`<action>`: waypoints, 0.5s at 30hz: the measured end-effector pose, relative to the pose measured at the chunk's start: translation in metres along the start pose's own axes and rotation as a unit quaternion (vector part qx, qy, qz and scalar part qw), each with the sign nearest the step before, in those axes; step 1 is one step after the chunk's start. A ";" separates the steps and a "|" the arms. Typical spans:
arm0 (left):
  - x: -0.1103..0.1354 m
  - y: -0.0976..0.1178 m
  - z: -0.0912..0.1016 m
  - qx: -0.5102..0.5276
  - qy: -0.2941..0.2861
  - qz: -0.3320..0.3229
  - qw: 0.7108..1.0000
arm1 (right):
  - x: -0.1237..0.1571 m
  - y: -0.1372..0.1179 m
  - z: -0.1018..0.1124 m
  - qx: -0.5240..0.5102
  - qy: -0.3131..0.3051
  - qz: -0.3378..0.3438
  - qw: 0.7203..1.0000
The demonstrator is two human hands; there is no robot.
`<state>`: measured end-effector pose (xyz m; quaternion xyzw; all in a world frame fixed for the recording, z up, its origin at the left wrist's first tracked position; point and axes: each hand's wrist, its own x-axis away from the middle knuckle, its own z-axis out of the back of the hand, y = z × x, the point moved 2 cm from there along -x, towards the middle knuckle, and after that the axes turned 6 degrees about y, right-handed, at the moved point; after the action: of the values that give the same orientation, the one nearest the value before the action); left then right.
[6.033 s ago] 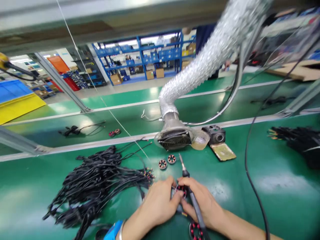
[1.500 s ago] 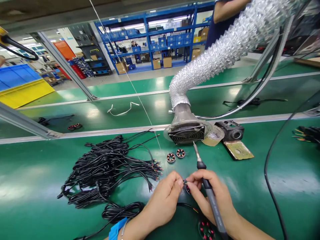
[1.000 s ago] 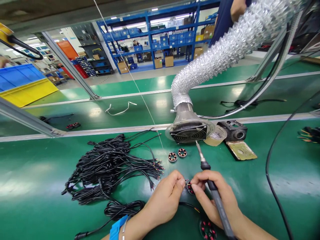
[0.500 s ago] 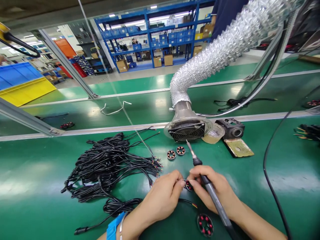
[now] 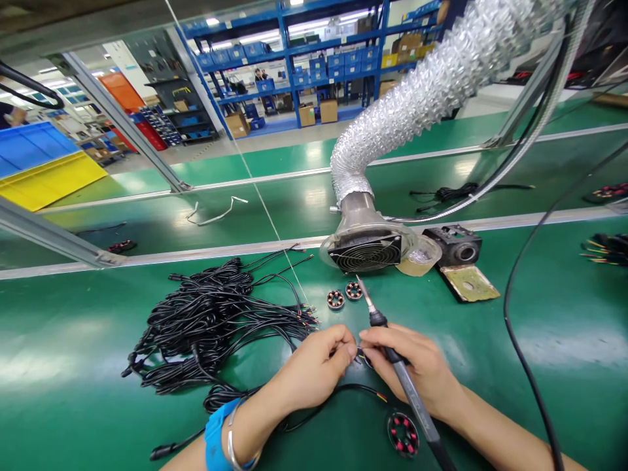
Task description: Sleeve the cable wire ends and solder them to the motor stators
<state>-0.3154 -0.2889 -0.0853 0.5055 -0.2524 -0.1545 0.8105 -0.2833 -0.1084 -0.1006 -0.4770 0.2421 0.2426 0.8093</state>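
1. Your left hand (image 5: 316, 366) and right hand (image 5: 417, 369) meet over the green table (image 5: 490, 366), fingertips pinched together on a small wound stator (image 5: 364, 356) that is mostly hidden between them.
2. Your right-hand fingers are also closed around the soldering iron (image 5: 392, 363), held like a pen; its tip points away from you, lifted clear of the part, toward the fume extractor fan (image 5: 366, 252).
3. A black lead (image 5: 338, 396) runs from under your hands; the step looks like fitting its wires to the coil before soldering.
4. The next move calls for steadying the part with the left fingers and swinging the tip down onto the joint.
5. Two more stators (image 5: 343, 296) wait just beyond, another one (image 5: 403, 434) lies by your right wrist, and the cable bundle (image 5: 216, 327) sits to the left.
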 end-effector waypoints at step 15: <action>-0.014 -0.017 0.000 -0.055 0.046 0.000 0.997 | 0.013 -0.028 0.046 0.031 0.077 -0.191 0.978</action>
<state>-0.3270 -0.2892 -0.1042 0.4667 -0.2062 -0.1450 0.8477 -0.2486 -0.0773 -0.0709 -0.5067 0.2153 0.0390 0.8339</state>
